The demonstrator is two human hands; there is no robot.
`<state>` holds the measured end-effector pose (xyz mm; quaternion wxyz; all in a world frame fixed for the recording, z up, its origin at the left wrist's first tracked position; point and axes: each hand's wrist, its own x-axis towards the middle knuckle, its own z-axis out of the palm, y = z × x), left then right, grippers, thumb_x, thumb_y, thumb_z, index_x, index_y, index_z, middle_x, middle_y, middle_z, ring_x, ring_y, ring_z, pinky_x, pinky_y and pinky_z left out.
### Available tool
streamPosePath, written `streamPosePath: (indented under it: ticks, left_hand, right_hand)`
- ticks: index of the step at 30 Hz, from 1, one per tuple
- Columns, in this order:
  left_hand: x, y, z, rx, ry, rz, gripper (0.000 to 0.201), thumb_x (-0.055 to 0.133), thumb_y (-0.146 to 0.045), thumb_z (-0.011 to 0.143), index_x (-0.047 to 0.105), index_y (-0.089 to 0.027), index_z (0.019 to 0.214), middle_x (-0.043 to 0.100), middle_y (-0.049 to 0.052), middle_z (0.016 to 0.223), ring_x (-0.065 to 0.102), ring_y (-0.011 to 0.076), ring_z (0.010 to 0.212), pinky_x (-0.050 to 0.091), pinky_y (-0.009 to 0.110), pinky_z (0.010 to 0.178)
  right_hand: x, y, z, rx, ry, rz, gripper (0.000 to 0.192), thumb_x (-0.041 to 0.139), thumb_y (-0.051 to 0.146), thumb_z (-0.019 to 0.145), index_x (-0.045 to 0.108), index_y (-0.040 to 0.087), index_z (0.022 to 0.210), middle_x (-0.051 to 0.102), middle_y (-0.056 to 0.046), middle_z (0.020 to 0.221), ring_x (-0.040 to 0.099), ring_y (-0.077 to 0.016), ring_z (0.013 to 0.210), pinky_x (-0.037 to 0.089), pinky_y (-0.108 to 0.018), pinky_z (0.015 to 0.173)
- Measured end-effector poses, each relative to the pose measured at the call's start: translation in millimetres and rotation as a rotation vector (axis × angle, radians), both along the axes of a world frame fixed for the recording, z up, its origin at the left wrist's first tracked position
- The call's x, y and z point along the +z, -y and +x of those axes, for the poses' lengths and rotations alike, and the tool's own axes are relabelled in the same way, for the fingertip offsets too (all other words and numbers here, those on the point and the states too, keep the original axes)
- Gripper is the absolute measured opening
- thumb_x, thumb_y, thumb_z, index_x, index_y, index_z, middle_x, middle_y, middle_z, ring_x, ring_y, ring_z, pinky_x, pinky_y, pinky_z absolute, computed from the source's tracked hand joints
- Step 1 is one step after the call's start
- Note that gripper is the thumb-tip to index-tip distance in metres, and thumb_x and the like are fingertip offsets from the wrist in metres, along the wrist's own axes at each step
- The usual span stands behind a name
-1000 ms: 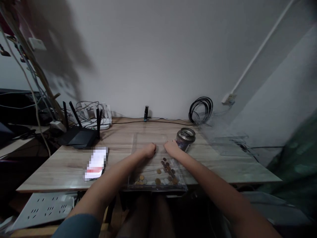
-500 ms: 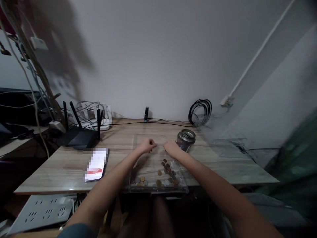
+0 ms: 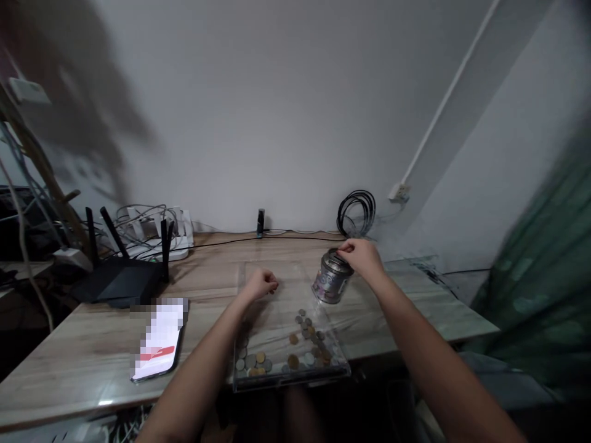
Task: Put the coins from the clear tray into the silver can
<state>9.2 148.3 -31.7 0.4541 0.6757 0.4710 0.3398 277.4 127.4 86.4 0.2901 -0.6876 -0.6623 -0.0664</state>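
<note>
A clear plastic tray lies on the wooden table in front of me, with several coins spread over its near half. My left hand rests closed at the tray's far left part; whether it holds a coin I cannot tell. My right hand is at the top of a metal tin that stands tilted at the tray's far right corner, fingertips pinched at its lid.
A phone lies on the table to the left. A black router with antennas and a white power strip with cables stand at the back left. A coiled black cable leans against the wall. A green curtain hangs at the right.
My right hand has left the tray and risen to the top of the tin. The left hand stays closed at the tray's far side. The camera view has shifted.
</note>
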Motion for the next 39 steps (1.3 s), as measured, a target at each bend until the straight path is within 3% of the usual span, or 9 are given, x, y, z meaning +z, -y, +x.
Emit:
streamPosePath:
  ticks: [4,11,14,17,21,26,31,35,39]
  left_hand:
    - [6.2,6,-2,-0.002,0.099,-0.09,0.021,0.064,-0.032,0.062,0.062,-0.011,0.066,0.06,0.001,0.057,0.053,0.0082,0.051,0.038,0.018,0.046]
    - [17.6,11,-9,0.101,0.399,-0.213,0.032,0.072,-0.038,0.052,0.063,-0.011,0.068,0.06,0.001,0.056,0.054,0.008,0.053,0.038,0.018,0.048]
    - [21.3,14,-6,0.059,0.48,-0.239,0.031,0.074,-0.035,0.051,0.063,-0.011,0.067,0.061,0.002,0.06,0.056,0.0089,0.056,0.038,0.017,0.048]
    - [22.8,17,-2,-0.029,0.591,-0.282,0.03,0.075,-0.032,0.05,0.062,-0.011,0.066,0.063,0.003,0.063,0.057,0.0096,0.058,0.039,0.017,0.047]
    - [23.9,23,0,-0.134,0.654,-0.299,0.031,0.074,-0.033,0.052,0.063,-0.009,0.069,0.065,0.006,0.065,0.059,0.0109,0.06,0.041,0.017,0.05]
    - [24.3,23,0,-0.079,0.393,-0.141,0.038,0.057,-0.037,0.072,0.061,-0.011,0.099,0.067,0.01,0.086,0.062,0.0152,0.074,0.046,0.023,0.058]
    - [23.9,21,-10,0.162,-0.227,0.231,0.026,0.059,-0.027,0.071,0.066,-0.012,0.091,0.067,0.011,0.085,0.061,0.021,0.08,0.045,0.031,0.076]
    - [30.4,33,-31,0.184,-0.326,0.342,0.023,0.053,-0.022,0.075,0.066,-0.015,0.091,0.066,0.01,0.098,0.058,0.0226,0.095,0.04,0.031,0.087]
    - [34.7,58,-47,0.157,-0.451,0.3,0.021,0.05,-0.012,0.072,0.068,-0.014,0.083,0.066,0.011,0.093,0.059,0.0226,0.092,0.04,0.031,0.086]
  right_hand:
    - [0.8,-17,10,-0.187,0.024,-0.149,0.016,0.061,0.034,0.061,0.068,0.022,0.068,0.066,-0.003,0.071,0.055,-0.0155,0.062,0.033,-0.023,0.05]
    - [-3.2,-3,-9,-0.18,0.128,-0.018,0.024,0.055,0.038,0.07,0.07,0.022,0.08,0.067,-0.007,0.081,0.057,-0.0189,0.07,0.036,-0.026,0.056]
    - [-10.2,17,-40,0.033,0.115,0.155,0.028,0.047,0.034,0.078,0.067,0.021,0.091,0.065,-0.007,0.089,0.056,-0.0172,0.077,0.038,-0.025,0.062]
    - [-32.0,39,-89,0.402,0.093,0.052,0.027,0.045,0.03,0.081,0.064,0.023,0.098,0.064,-0.004,0.086,0.056,-0.0137,0.073,0.038,-0.023,0.062]
    - [-53.5,51,-126,0.548,0.049,0.039,0.024,0.043,0.023,0.082,0.065,0.022,0.093,0.062,-0.004,0.081,0.055,-0.0143,0.074,0.039,-0.024,0.064]
    - [-25.3,22,-69,0.286,-0.143,0.191,0.023,0.052,0.024,0.073,0.062,0.018,0.094,0.064,-0.003,0.074,0.055,-0.0139,0.064,0.04,-0.024,0.061]
    - [-1.6,-15,4,0.0,0.019,0.0,0.008,0.059,0.022,0.062,0.064,0.017,0.066,0.063,-0.003,0.066,0.053,-0.0146,0.061,0.035,-0.024,0.054]
    - [1.6,-13,13,-0.05,0.116,-0.114,0.01,0.06,0.025,0.062,0.066,0.019,0.066,0.064,-0.003,0.068,0.054,-0.0152,0.063,0.034,-0.024,0.054]
    - [0.2,17,-15,0.038,0.131,0.096,0.023,0.052,0.03,0.073,0.067,0.019,0.086,0.065,-0.008,0.087,0.054,-0.0201,0.081,0.038,-0.028,0.067]
